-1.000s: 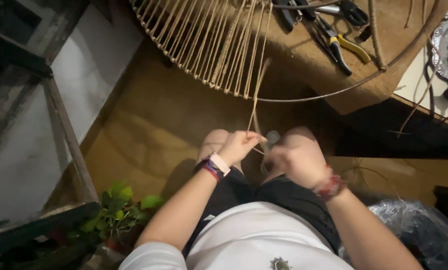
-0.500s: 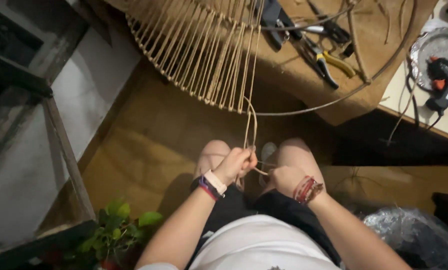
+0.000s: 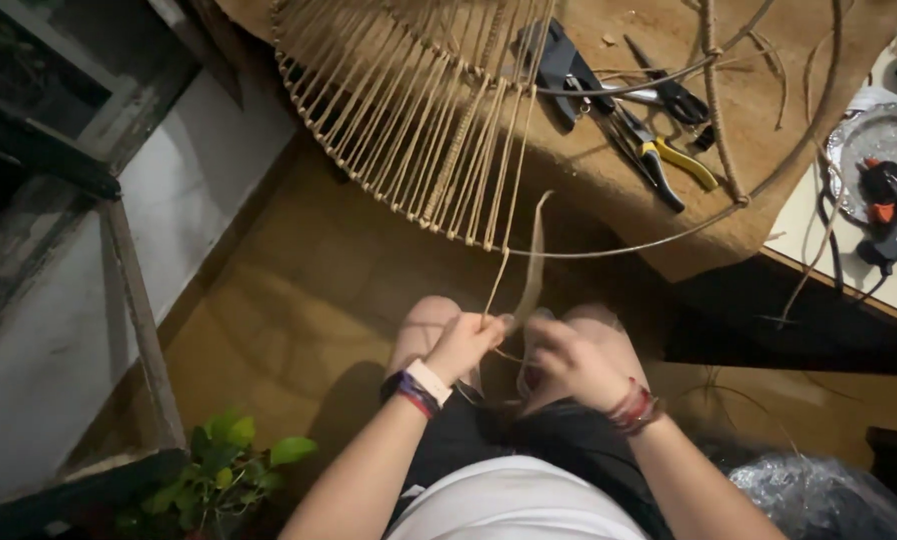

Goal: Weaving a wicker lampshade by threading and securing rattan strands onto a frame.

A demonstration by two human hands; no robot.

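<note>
**Both hands pinching a pale fibre strand below a half-wrapped wire frame**

Thin pale tan fibre strand point(image 3: 531, 262) runs down from the rim of the frame to the hands, bowed in a loop between them. Left hand point(image 3: 466, 343) grip clenched on the strand, fingers pinched at its lower end, just above the bare knees. Right hand point(image 3: 572, 362) just beside it, fingers curled in; looks closed on the same strand's tail, though the exact contact point is blurred. Left wrist has a white and purple band, right wrist a red beaded bracelet.

The strand comes off a large round wire frame with radiating tan cord spokes point(image 3: 409, 120), wrapped on its left part, bare wire hoop on the right part. Frame lies tilted over the edge of a brown cloth-covered table point(image 3: 769, 90), above the lap.

On the table behind the frame: yellow-handled pliers point(image 3: 664, 165), black-handled scissors point(image 3: 674, 95), a dark tool point(image 3: 559, 60) too dim to tell. Further right, on a pale surface, a black and orange glue gun point(image 3: 894, 205) with cord.

Person sits in a white top and dark shorts. Brownish tiled floor point(image 3: 289, 300) below. Green leafy potted plant point(image 3: 219, 470) at lower left, beside a weathered wooden frame point(image 3: 139, 310). Crumpled clear plastic point(image 3: 819, 495) at lower right.
</note>
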